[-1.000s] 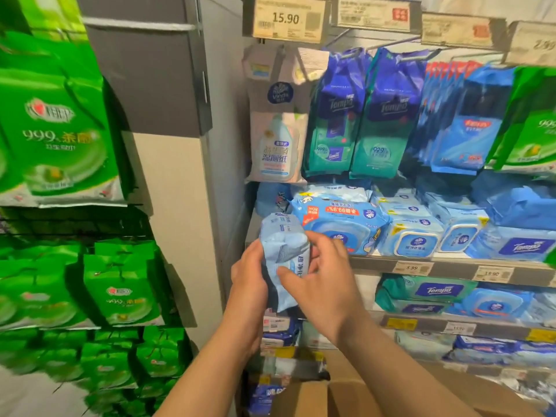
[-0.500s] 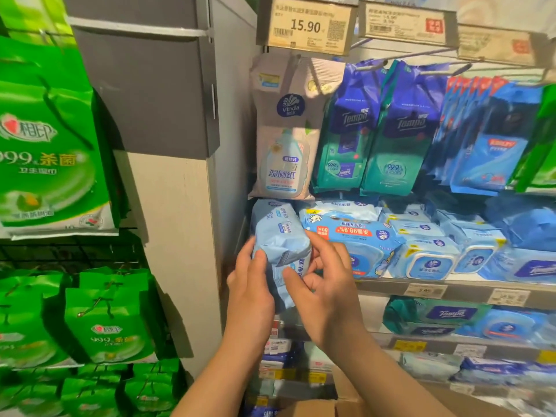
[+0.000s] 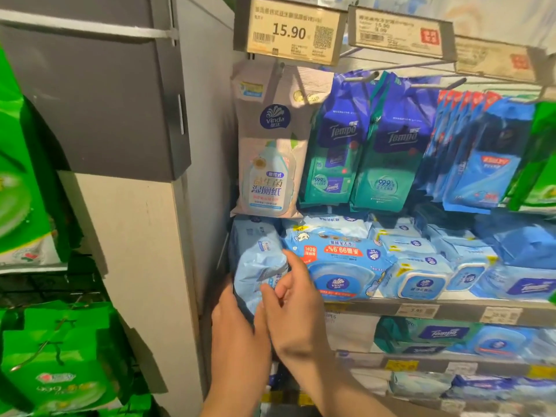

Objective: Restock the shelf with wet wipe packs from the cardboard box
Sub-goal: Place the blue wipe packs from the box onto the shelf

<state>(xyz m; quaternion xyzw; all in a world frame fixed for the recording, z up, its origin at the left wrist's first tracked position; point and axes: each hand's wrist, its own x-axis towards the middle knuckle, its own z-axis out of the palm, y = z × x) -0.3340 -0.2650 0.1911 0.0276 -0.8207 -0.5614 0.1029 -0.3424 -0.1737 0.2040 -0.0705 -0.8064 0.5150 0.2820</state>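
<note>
A light-blue wet wipe pack stands on end at the far left of the shelf, against the shelf's side wall. My left hand cups its lower left side. My right hand rests on its right face, fingers spread between it and a flat blue Vinda pack lying beside it. More light-blue packs sit behind it. The cardboard box is out of view.
Hanging packs fill the pegs above: a beige Vinda refill, blue-green Tempo packs. Lidded wipe packs line the shelf to the right, with more shelves below. A grey-and-beige pillar stands left, green packs beyond it.
Both hands have lifted the pack up and forward from chest height into the shelf's left end. The view has moved closer and the cardboard box has dropped out of sight.
</note>
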